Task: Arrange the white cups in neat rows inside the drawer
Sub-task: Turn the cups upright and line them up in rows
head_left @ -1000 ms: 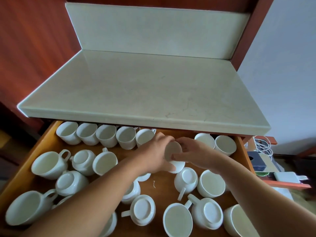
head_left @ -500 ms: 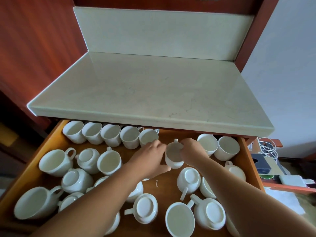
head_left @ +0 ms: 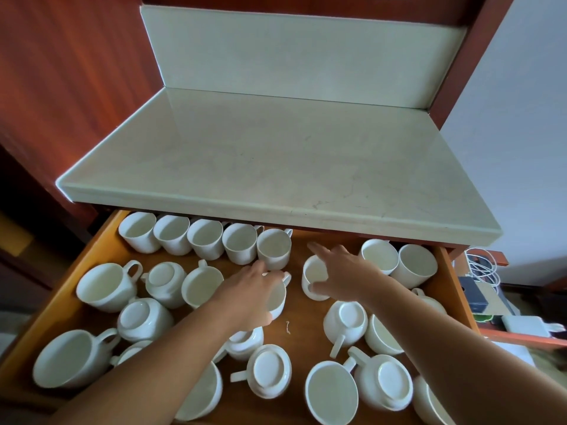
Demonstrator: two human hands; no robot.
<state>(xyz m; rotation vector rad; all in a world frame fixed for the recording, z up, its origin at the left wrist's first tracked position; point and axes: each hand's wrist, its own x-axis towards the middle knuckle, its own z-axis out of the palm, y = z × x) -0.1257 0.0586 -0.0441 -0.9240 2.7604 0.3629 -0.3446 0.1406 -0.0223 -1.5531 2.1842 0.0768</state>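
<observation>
The open wooden drawer (head_left: 98, 242) holds many white cups. Along its back stand a row of several upright cups (head_left: 205, 242) on the left and two upright cups (head_left: 399, 261) on the right. Between them stands one upright cup (head_left: 314, 278). My right hand (head_left: 346, 273) is over this cup with straight, spread fingers, the thumb lying at its front. My left hand (head_left: 250, 294) curls over another white cup (head_left: 280, 297) with its handle at the back. Other cups lie mixed in front, some upside down.
A pale stone counter (head_left: 276, 161) overhangs the drawer's back and hides the rear of the back row. To the right of the drawer are white cables (head_left: 481, 266), a dark box (head_left: 477, 297) and a white charger (head_left: 529, 326). A small scrap (head_left: 287, 326) lies on the drawer floor.
The cup held between both hands now stands upright in the gap at the back. My right hand has opened over it. My left hand has moved onto a nearer cup.
</observation>
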